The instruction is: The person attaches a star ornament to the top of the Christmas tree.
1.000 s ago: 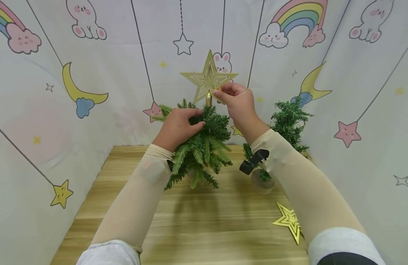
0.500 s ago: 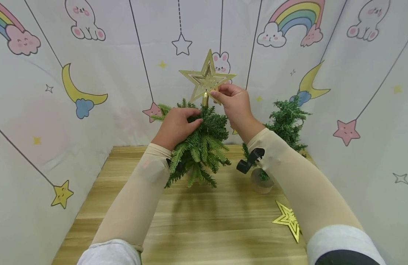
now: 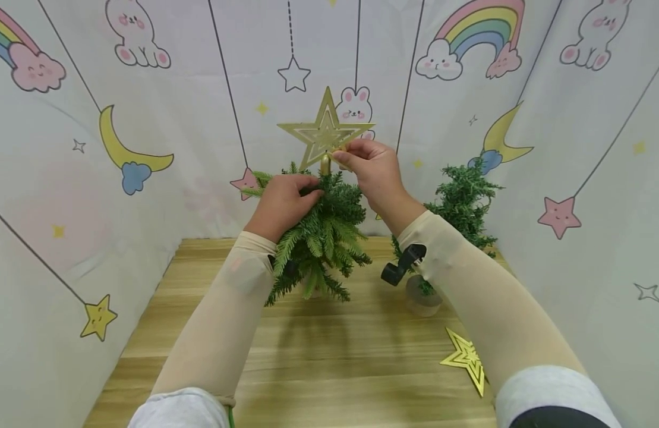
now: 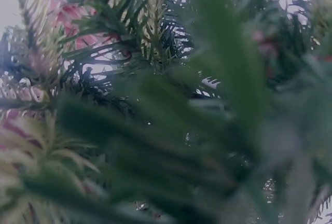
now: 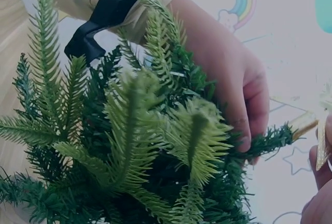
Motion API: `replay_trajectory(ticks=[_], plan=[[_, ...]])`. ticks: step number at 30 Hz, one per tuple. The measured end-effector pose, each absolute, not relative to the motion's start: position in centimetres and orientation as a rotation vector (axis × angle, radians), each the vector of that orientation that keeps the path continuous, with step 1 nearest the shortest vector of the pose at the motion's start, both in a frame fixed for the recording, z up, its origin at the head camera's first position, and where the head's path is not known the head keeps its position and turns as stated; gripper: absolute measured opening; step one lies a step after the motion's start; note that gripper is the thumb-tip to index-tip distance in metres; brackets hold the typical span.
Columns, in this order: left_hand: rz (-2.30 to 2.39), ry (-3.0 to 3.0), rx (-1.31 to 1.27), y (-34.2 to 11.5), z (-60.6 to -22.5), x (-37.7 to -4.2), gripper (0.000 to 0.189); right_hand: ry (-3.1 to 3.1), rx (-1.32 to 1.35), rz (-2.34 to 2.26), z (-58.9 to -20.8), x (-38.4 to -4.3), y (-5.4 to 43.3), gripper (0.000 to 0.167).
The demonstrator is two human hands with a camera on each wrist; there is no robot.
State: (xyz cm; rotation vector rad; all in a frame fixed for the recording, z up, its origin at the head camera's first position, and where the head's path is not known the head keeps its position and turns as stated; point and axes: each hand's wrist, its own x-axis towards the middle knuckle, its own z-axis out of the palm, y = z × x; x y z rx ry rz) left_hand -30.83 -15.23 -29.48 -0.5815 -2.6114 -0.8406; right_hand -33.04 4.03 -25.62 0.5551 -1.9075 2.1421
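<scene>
A small artificial Christmas tree (image 3: 329, 238) stands on the table in the head view, and a gold star topper (image 3: 326, 132) sits upright at its tip. My right hand (image 3: 380, 175) pinches the star's lower right point between thumb and fingers. Just below the star's gold socket (image 3: 325, 164), my left hand (image 3: 283, 205) pinches the tree's top. From the right wrist view, the left hand (image 5: 233, 79) has its fingertips against the top stem, and the gold socket (image 5: 305, 125) lies in line with it. Blurred green needles (image 4: 155, 130) fill the left wrist view.
A second green tree (image 3: 463, 199) with a round base (image 3: 422, 295) stands behind my right forearm. Another gold star (image 3: 464, 359) lies on the wooden table (image 3: 308, 386), partly hidden by that arm. Printed cloth walls (image 3: 201, 119) enclose the table.
The star and my right hand have shifted slightly left and the star now faces me more squarely. My left hand keeps its hold on the tree's top.
</scene>
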Motion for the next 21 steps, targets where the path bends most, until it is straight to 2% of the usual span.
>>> replay_trajectory(ticks=[9, 21], plan=[[-0.836, -2.640, -0.550, -15.25, -29.53, -31.05, 0.031, -1.944, 0.531, 2.110, -25.79, -33.26, 3.89, 0.007], [-0.839, -2.630, -0.536, -15.67, -29.68, -31.48, 0.033, -2.070, 0.521, 2.069, -26.17, -32.86, 4.71, 0.048]])
